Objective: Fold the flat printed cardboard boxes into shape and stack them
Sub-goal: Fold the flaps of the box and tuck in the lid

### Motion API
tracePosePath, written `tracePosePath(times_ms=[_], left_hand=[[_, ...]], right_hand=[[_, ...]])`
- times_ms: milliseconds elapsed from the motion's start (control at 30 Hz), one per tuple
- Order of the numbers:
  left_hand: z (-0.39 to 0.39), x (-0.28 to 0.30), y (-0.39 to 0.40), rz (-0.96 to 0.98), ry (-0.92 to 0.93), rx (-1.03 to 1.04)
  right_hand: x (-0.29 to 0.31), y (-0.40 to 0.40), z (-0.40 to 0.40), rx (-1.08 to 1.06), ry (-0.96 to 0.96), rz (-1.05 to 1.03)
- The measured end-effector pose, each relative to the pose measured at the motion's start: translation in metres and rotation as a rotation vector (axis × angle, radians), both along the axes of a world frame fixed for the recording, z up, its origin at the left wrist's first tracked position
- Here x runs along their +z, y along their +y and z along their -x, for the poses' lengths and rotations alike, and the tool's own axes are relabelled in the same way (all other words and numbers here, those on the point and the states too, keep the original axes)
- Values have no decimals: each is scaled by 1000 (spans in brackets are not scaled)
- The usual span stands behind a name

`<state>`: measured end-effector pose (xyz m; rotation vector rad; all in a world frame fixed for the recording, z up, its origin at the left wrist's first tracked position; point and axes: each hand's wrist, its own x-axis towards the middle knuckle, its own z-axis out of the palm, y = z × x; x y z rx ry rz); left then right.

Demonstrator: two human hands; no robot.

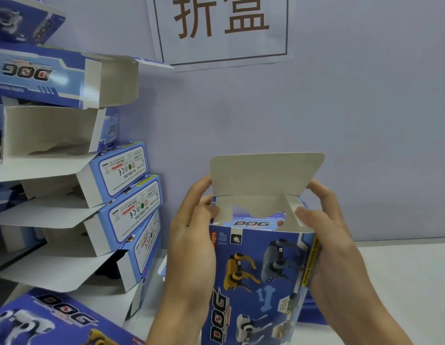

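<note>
A blue printed DOG box (256,277) stands upright in the lower middle, opened into shape. Its white lid flap (266,173) sticks up at the back and both side flaps are bent inward. My left hand (191,240) grips the box's left side, thumb on the left side flap. On the other side my right hand (333,240) holds the right edge, thumb pressing the right side flap down. A stack of folded boxes (92,195) with open lids lies on its sides at the left.
A flat printed box (49,322) lies at the bottom left. The white table (403,270) extends to the right. Behind it is a pale wall with a paper sign (221,28). More flat blue cardboard (313,312) lies under the held box.
</note>
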<state>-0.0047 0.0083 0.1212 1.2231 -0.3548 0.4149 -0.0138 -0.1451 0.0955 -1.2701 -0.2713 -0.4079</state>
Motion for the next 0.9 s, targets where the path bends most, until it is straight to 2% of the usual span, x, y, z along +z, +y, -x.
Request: tracePosePath(times_ms=[100,167,267,333,400,433,500,633,767,900], left_hand=[[-2,-4,1,7,-25,27],[-2,-7,2,23,-11,23],[-1,-10,2,32,18,21],[0,-11,1,-18,-5,45],[2,-10,0,-48,-37,26],[4,-10,0,-54,-46,0],[4,-11,2,-82,-61,-57],[3,-14,9,-119,-36,-134],[1,-15,18,-149,-7,-240],[2,-15,26,-204,-14,-262]], right_hand=[[8,2,-5,-41,-11,18],[7,-8,-1,45,-90,67],[7,-9,5,203,-92,-88],[12,-4,8,213,-38,-223],[20,-5,5,227,-5,-101],[22,-6,5,261,-47,-15],[19,-7,5,262,-95,-7],[6,-1,1,181,27,-71],[0,-1,4,130,-17,-8],[0,-2,6,189,-39,51]])
